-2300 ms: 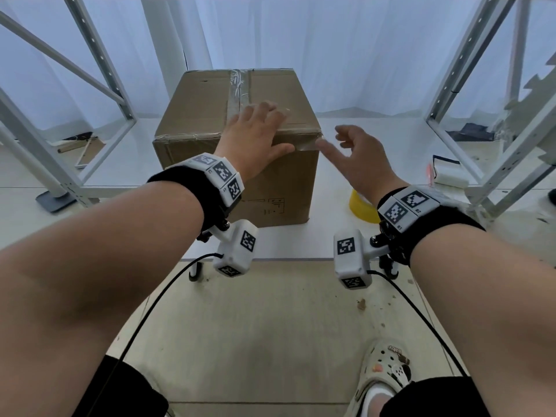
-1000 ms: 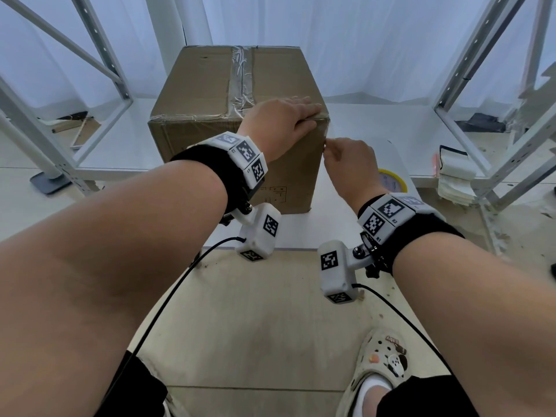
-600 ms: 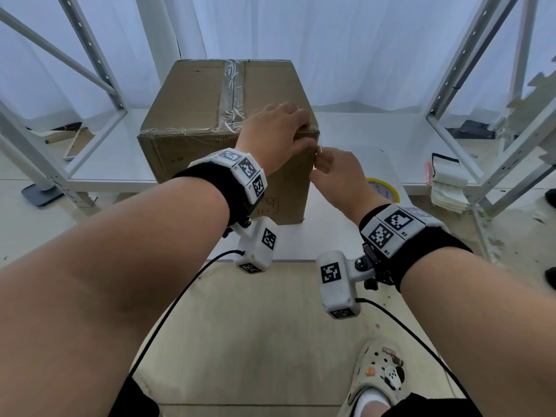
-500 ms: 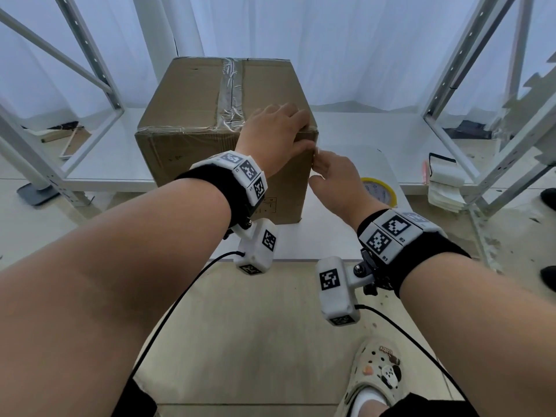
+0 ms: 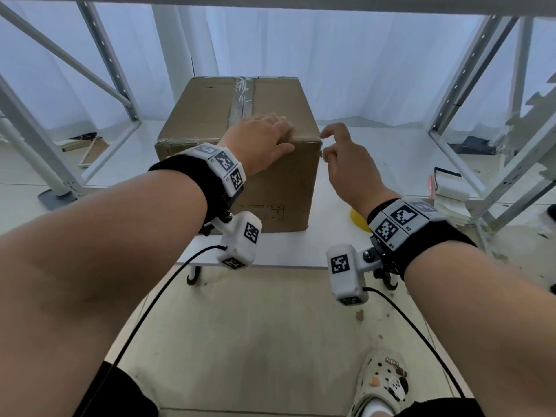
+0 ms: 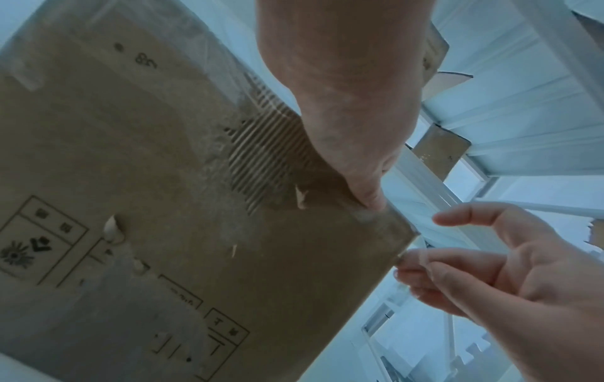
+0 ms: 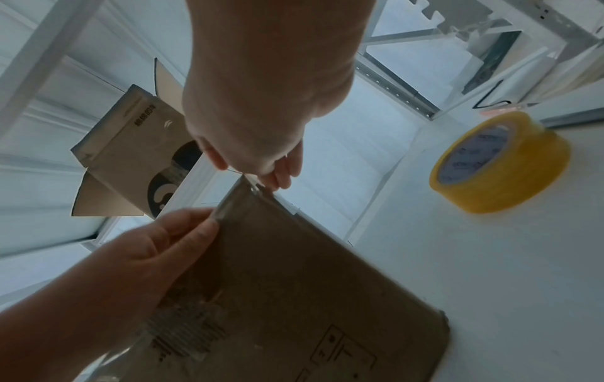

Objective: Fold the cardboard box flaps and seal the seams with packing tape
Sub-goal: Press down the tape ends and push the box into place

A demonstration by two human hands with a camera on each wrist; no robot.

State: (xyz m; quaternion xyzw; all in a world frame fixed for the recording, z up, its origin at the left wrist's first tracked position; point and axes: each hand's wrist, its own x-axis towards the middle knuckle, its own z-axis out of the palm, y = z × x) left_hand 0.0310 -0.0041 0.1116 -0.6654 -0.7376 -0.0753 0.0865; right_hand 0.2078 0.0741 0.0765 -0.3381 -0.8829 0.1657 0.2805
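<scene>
Pressing tape onto the box's front right corner.

I am laying my left hand (image 5: 264,142) flat on the box (image 5: 210,115), thumb on its front face; my right hand (image 5: 346,164) is pinching the tape end (image 7: 253,187) at that corner. The box is sitting mid-bench (image 5: 376,164); the tape roll (image 7: 500,162) is lying near the front right edge.
</scene>
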